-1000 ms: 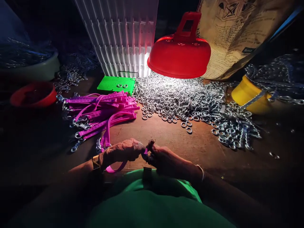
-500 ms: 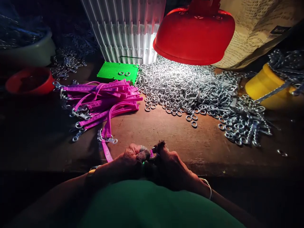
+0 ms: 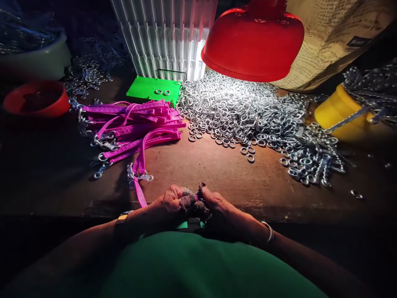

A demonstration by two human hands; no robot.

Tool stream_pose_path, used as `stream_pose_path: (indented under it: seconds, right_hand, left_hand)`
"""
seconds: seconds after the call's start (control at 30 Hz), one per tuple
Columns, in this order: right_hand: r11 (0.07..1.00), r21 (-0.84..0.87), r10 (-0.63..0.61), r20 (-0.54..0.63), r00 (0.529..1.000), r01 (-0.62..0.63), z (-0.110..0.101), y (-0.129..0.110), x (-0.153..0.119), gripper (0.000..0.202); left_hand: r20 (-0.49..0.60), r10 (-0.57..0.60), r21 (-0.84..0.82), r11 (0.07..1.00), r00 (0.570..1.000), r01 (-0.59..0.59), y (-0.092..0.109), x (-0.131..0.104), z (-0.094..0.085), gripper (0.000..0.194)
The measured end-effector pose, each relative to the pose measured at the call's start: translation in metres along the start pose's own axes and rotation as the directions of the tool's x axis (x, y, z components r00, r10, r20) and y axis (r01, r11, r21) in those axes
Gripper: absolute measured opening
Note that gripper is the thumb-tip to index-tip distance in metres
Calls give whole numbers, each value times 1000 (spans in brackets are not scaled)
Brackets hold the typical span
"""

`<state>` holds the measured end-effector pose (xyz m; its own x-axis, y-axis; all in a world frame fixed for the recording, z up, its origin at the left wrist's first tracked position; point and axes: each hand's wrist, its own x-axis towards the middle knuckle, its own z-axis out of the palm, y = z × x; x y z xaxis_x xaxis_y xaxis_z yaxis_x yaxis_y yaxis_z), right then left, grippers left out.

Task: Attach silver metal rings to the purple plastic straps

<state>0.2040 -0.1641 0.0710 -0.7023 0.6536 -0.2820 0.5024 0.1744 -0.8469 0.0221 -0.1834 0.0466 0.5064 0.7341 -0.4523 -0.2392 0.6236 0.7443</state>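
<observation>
Left hand: my left hand (image 3: 169, 203) sits at the near table edge, its cloth-wrapped fingertips (image 3: 187, 200) pinched together on the end of a magenta flat plastic strap (image 3: 140, 195).
Right hand: my right hand (image 3: 221, 209) meets it, grip closed on the same strap end; what small part lies between the thumbs I cannot tell.
Strap: it runs from the hands left and away across the brown wooden table (image 3: 217, 174) to a small metal clip (image 3: 136, 176).
Handling: I judge the strap light, limp and a little slick, so it is best held close to the end, where the pinch is.
Strap pile: a heap of matching magenta straps with metal clips (image 3: 133, 128) lies far left.
Rings: a wide heap of small silver metal rings (image 3: 242, 116) spreads under the red plastic lamp shade (image 3: 252, 43).
Others: a green perforated plastic tray (image 3: 153, 89), a yellow plastic tub (image 3: 344, 116) and a red bowl (image 3: 35, 99).
</observation>
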Motion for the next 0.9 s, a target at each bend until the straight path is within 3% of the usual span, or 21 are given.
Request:
stream_pose_path:
  seconds: [0.2, 0.47, 0.57, 0.67, 0.77, 0.9]
  right_hand:
    - [999, -34, -18, 123, 992, 22, 0, 5, 9, 8]
    - [1000, 16, -5, 245, 970, 1, -12, 4, 23, 11]
    - [998, -67, -1, 238, 971, 18, -21, 2, 22, 12]
    - [988, -146, -26, 218, 976, 59, -27, 9, 20, 14]
    - [963, -265, -24, 118, 993, 55, -28, 23, 16, 13]
    - [910, -415, -28, -62, 998, 0, -28, 50, 5, 17]
  left_hand:
    - [47, -33, 29, 999, 998, 32, -8, 2, -12, 43]
    - [13, -177, 207, 963, 984, 170, 34, -3, 4, 35]
    - [17, -141, 199, 971, 990, 135, 36, -2, 5, 37]
    - [28, -108, 298, 950, 994, 95, 35, 8, -3, 39]
    - [-39, -29, 497, 866, 999, 44, 36, 20, -18, 39]
    - [-98, 100, 773, 634, 990, 13, 24, 25, -44, 36]
